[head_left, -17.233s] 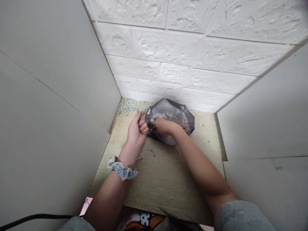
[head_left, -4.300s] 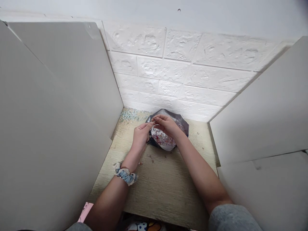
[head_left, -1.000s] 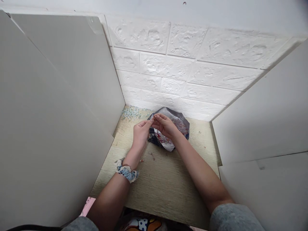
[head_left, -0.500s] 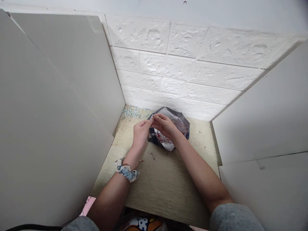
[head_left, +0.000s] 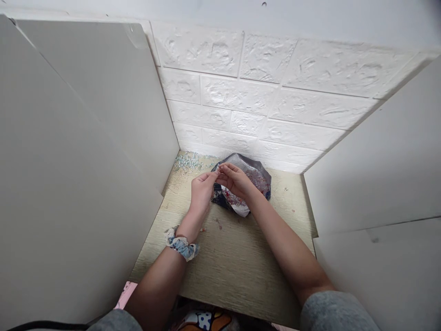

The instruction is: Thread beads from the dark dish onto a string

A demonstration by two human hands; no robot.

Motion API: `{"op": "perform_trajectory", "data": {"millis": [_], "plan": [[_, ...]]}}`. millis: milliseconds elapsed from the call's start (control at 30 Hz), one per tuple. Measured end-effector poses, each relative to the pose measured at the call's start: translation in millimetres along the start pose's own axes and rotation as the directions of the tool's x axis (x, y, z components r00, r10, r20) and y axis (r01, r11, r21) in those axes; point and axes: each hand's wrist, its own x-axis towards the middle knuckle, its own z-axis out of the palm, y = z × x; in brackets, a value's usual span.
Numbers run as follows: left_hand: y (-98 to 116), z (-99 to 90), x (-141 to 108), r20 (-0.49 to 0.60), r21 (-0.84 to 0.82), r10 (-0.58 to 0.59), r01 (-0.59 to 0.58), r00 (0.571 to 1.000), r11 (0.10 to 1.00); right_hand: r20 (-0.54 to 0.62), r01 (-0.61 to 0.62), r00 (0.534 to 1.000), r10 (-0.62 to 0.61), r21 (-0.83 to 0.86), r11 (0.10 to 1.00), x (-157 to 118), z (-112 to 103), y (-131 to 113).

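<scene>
My left hand (head_left: 203, 188) and my right hand (head_left: 236, 180) meet fingertip to fingertip above the near left part of a dark, silvery-lined bag (head_left: 257, 166). Both hands are closed in a pinch; what sits between the fingertips is too small to make out. Inside the opened bag lie many small red, pink and clear beads (head_left: 236, 198), partly hidden by my right hand. A blue and white scrunchie (head_left: 182, 245) circles my left wrist. Beside that wrist, a small orange and white bit (head_left: 202, 230) rests on the tabletop.
Light blue-green clear beads (head_left: 193, 161) are scattered in the back left corner of the wooden tabletop (head_left: 241, 262). White panels (head_left: 103, 138) rise close on the left and right (head_left: 372, 184). A white brick-patterned wall (head_left: 248, 101) closes off the back. A few tiny bits dot the table.
</scene>
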Motion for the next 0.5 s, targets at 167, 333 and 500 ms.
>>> {"op": "perform_trajectory", "data": {"millis": [167, 333, 500], "plan": [[0.4, 0.4, 0.1, -0.001, -0.005, 0.000, -0.001, 1.000, 1.000, -0.007, -0.005, 1.000, 0.005, 0.017, 1.000, 0.1, 0.9, -0.2], [1.1, 0.9, -0.6, -0.002, -0.010, 0.003, -0.003, 1.000, 1.000, -0.029, -0.018, 0.999, 0.018, -0.013, 1.000, 0.0, 1.9, -1.1], [0.8, 0.8, -0.5, -0.007, -0.004, -0.002, 0.002, 1.000, 1.000, -0.027, -0.011, 1.000, 0.010, -0.031, 0.999, -0.8, 2.3, -0.6]]}}
